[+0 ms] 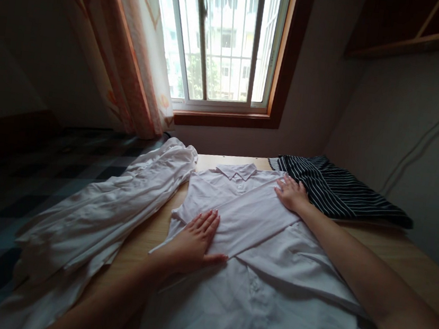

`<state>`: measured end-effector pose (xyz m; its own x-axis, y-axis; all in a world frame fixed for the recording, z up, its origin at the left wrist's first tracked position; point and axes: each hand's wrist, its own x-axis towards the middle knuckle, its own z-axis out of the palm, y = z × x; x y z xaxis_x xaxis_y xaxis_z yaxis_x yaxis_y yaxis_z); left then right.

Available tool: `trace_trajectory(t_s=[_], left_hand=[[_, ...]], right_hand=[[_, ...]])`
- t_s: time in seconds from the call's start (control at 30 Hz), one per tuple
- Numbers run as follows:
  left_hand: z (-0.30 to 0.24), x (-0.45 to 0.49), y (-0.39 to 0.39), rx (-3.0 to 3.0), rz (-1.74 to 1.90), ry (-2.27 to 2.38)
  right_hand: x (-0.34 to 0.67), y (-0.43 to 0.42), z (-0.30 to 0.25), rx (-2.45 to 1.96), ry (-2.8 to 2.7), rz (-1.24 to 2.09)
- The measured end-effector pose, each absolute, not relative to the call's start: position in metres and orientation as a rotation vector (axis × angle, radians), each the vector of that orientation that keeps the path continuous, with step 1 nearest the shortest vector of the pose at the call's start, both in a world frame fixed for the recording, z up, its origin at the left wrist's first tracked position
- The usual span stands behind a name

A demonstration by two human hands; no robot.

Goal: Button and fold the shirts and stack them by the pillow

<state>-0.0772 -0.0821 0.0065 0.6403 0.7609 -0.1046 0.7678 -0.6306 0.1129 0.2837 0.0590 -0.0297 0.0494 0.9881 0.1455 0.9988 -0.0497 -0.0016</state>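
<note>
A white collared shirt (256, 254) lies spread on a wooden table (142, 235), its collar toward the window and one sleeve folded across the front. My left hand (194, 239) lies flat and open on the folded sleeve near the shirt's left edge. My right hand (291, 193) rests flat with fingers stretched out on the shirt's right shoulder, close to a striped garment.
A crumpled white garment (105, 209) lies at the table's left side, hanging over the edge. A black-and-white striped garment (332, 189) sits at the back right. Behind are a window (223, 37) with a curtain (133, 52), and a wall on the right with a cable.
</note>
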Motion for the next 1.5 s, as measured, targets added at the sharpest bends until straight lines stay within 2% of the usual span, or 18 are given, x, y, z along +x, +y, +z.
trace_trajectory(t_s=[0.1, 0.17, 0.37, 0.5, 0.97, 1.5], left_hand=[[0.006, -0.077, -0.082, 2.719, -0.068, 1.268], [0.009, -0.075, -0.083, 2.704, -0.097, 1.286], [0.012, -0.073, -0.085, 2.696, -0.114, 1.305], [0.005, -0.076, -0.083, 2.736, -0.092, 1.299], [0.018, -0.07, -0.087, 2.658, -0.156, 1.301], [0.022, -0.07, -0.089, 2.652, -0.184, 1.297]], right_hand=[[0.268, 0.052, -0.018, -2.075, -2.201, -0.348], [0.246, 0.042, -0.009, -1.937, -2.319, -0.347], [0.154, -0.027, -0.007, -1.435, -2.56, 0.043], [0.14, -0.056, -0.016, -1.192, -2.637, 0.205], [0.221, -0.003, -0.021, -1.653, -2.499, 0.202], [0.268, 0.036, -0.032, -2.036, -2.221, 0.038]])
